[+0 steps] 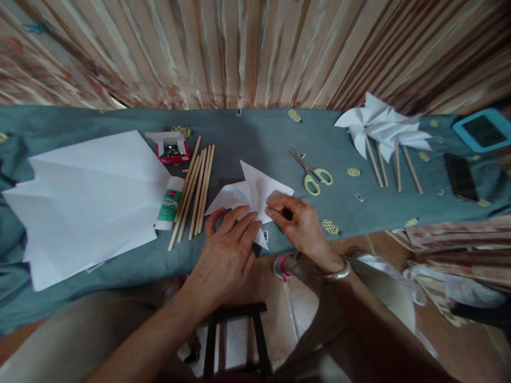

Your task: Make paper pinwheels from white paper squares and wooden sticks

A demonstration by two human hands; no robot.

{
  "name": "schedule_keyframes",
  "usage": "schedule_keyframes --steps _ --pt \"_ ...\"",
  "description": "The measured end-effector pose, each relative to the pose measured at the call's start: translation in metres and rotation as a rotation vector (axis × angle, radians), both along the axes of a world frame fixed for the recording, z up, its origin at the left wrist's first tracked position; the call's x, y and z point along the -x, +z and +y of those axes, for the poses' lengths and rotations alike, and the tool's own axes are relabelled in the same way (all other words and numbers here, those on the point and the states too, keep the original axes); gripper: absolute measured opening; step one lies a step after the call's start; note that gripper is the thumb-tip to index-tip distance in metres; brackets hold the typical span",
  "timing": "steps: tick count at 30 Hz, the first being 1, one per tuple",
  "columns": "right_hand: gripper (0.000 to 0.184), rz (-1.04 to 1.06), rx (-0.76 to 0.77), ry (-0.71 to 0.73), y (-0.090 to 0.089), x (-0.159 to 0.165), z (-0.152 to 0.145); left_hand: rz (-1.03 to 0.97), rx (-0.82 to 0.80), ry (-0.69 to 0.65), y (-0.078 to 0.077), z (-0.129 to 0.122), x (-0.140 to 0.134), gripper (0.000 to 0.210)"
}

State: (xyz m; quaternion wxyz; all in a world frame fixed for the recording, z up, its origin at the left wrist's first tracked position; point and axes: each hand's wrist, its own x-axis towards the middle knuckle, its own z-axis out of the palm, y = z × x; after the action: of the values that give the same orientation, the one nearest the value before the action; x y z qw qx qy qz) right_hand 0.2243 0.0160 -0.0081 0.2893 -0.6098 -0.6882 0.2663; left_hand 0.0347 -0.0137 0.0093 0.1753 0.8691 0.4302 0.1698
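A white paper pinwheel [259, 187], with no stick visible on it, lies at the table's front edge, its blades partly folded and pointing outward. My left hand [231, 239] rests on its left and lower part, fingers stretched out and lying flat. On the right side, my right hand [297, 221] pinches the paper near the middle between thumb and forefinger. The hands cover the pinwheel's lower blades. Whether a small pin is in the right fingertips cannot be made out.
Left of my hands are wooden sticks [195, 186], a glue stick [170, 205], a red box of small metal pieces [173, 149] and white paper sheets [91, 207]. To the right lie scissors [309, 173], finished pinwheels on sticks [383, 127], a phone [461, 177] and a blue-framed device [483, 130].
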Motion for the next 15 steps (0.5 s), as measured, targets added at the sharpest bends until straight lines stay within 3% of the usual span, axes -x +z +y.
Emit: schedule_keyframes --steps 5,15 --pt "0.004 -0.007 -0.012 0.015 0.001 0.000 0.000 0.001 -0.012 -0.012 -0.003 0.012 -0.006 0.049" --pt "0.005 -0.004 -0.008 0.013 0.000 0.000 0.001 0.052 -0.042 -0.013 -0.008 0.015 -0.010 0.044"
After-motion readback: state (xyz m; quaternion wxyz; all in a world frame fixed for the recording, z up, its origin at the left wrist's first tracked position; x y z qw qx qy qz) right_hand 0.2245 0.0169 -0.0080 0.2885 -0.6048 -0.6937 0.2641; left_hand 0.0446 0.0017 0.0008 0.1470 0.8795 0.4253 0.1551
